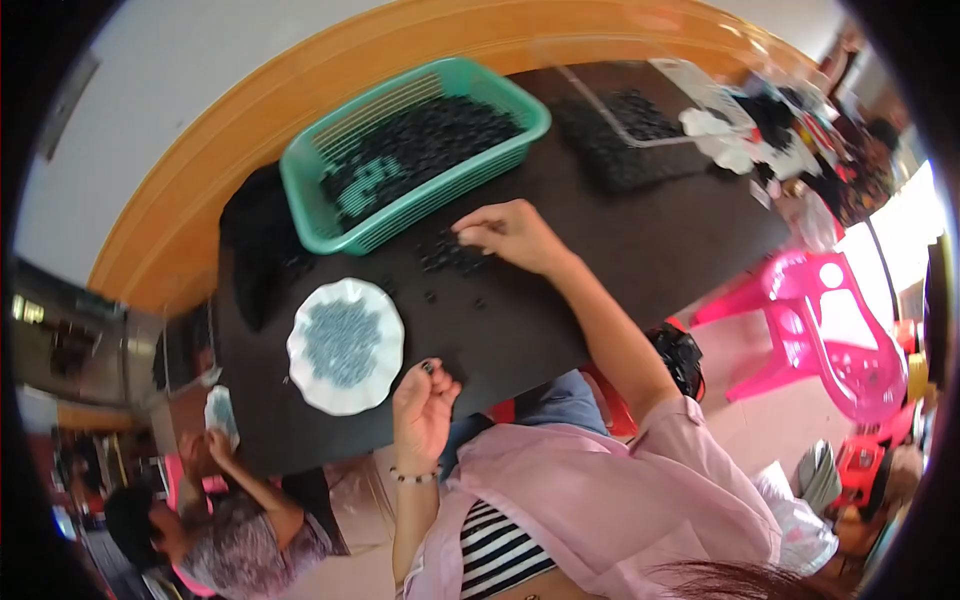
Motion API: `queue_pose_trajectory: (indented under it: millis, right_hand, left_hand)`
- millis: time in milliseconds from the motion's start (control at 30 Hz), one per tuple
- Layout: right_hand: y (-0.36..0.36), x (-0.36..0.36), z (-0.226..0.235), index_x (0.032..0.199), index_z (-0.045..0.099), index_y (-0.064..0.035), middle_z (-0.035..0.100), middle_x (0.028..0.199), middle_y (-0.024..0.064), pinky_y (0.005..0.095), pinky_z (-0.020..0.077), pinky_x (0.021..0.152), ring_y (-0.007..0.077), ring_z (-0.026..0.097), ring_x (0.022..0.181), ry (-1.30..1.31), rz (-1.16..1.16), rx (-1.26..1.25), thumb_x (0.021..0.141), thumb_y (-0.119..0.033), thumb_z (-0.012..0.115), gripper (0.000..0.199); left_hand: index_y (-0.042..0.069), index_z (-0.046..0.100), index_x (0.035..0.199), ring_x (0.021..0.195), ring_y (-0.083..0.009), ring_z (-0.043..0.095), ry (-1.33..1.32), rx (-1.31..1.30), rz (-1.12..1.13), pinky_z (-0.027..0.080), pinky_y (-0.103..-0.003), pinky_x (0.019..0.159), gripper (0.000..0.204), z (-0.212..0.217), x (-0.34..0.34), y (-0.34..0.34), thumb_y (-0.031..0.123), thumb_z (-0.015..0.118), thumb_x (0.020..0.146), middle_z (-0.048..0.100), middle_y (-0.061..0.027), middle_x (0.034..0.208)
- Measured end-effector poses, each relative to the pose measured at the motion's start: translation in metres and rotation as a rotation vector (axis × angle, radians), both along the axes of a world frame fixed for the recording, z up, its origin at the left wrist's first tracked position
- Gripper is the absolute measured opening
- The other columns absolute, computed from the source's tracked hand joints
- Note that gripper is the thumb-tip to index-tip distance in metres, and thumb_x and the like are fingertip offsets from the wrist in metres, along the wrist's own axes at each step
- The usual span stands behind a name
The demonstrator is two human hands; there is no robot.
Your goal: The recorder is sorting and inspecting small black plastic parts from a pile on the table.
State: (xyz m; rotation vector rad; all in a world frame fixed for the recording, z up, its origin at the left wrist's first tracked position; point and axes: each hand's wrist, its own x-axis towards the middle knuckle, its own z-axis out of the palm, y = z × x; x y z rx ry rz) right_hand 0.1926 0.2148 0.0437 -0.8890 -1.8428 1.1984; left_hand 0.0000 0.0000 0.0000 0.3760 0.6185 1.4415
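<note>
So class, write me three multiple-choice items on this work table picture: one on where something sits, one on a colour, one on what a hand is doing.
1. Where does the white scalloped dish of small grey parts sit?
A. inside the basket
B. on the dark tabletop, nearer the person than the basket
C. on the pink chair

2. What colour is the slatted plastic basket of black pieces?
A. green
B. red
C. yellow

3. What is the left hand doing?
A. lying flat on the table
B. pinching a small black piece in its fingertips
C. gripping the dish

Answers: 1 B, the dish rests on the tabletop below the basket. 2 A, its walls are green. 3 B, the piece sits between raised fingertips.
</note>
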Motion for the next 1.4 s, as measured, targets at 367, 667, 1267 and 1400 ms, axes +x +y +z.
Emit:
queue_pose_trajectory:
  millis: [367, 667, 1267, 1400]
  right_hand:
    - [-0.002, -0.014, 0.008, 0.105, 0.068, 0.0022, 0.071, 0.090, 0.0089, 0.0218, 0.0488, 0.065, 0.0109, 0.066, 0.083, 0.149, 0.117, -0.252, 0.089, -0.009, 0.062, 0.020]
    - [-0.012, -0.019, 0.013, 0.101, 0.068, 0.0014, 0.071, 0.089, 0.0082, 0.0205, 0.0465, 0.062, 0.0072, 0.062, 0.075, 0.138, 0.205, -0.283, 0.087, -0.011, 0.066, 0.019]
    - [-0.123, -0.056, 0.008, 0.082, 0.064, -0.0028, 0.058, 0.076, 0.0029, 0.0242, 0.0385, 0.064, 0.0128, 0.050, 0.074, 0.514, 0.222, -0.287, 0.078, -0.019, 0.078, 0.022]
    - [-0.131, -0.054, 0.002, 0.085, 0.067, -0.0012, 0.061, 0.083, 0.0039, 0.0234, 0.0442, 0.069, 0.0104, 0.055, 0.076, 0.551, 0.251, -0.284, 0.079, -0.006, 0.076, 0.012]
  left_hand:
    - [0.000, 0.060, 0.103, 0.079, -0.0123, 0.052, 0.016, -0.023, 0.040, 0.047, -0.029, 0.076, 0.025, 0.011, -0.007, 0.005, 0.024, 0.058, 0.096, 0.057, -0.0013, 0.086]
    - [-0.001, 0.061, 0.104, 0.078, -0.0116, 0.054, -0.029, -0.027, 0.047, 0.047, -0.029, 0.075, 0.026, 0.011, -0.006, 0.004, 0.023, 0.058, 0.096, 0.059, -0.0015, 0.084]
    - [0.002, 0.065, 0.102, 0.074, -0.0093, 0.052, -0.103, -0.072, 0.033, 0.045, -0.025, 0.073, 0.026, 0.041, 0.002, -0.013, 0.026, 0.063, 0.092, 0.058, 0.0006, 0.080]
    - [0.003, 0.066, 0.101, 0.073, -0.0087, 0.053, -0.123, -0.058, 0.036, 0.045, -0.023, 0.071, 0.024, 0.038, 0.004, -0.017, 0.024, 0.066, 0.090, 0.060, 0.0006, 0.080]
